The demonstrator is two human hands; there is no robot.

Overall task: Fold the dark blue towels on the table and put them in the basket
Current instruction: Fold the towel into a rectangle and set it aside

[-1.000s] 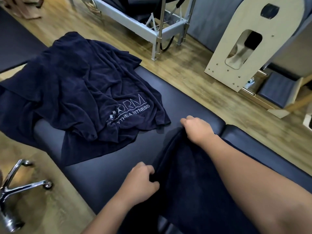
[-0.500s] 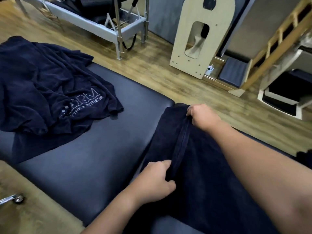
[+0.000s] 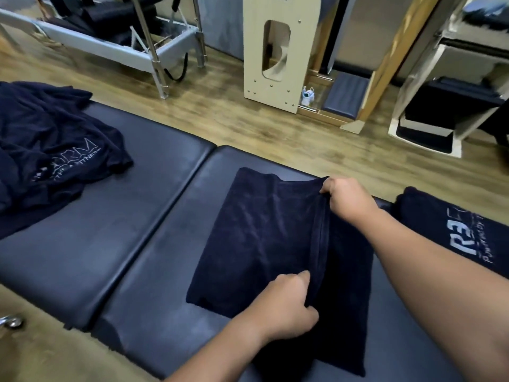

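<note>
Towels [image 3: 264, 244] lie on padded table [image 3: 124, 244], wood floor [image 3: 220, 119] beyond.

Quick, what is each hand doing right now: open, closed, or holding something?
Left hand: closed, pinching the near end of the folded edge of the towel.
Right hand: closed, gripping the far end of that edge.

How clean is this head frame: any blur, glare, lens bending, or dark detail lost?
Head view: the towel being folded and both hands, left hand and right hand, read fairly sharp; the wood floor at top left smears with motion; soft sheen on the padded table; wide-angle bending at the edges; the unfolded towel pile loses fold detail in darkness.
</note>
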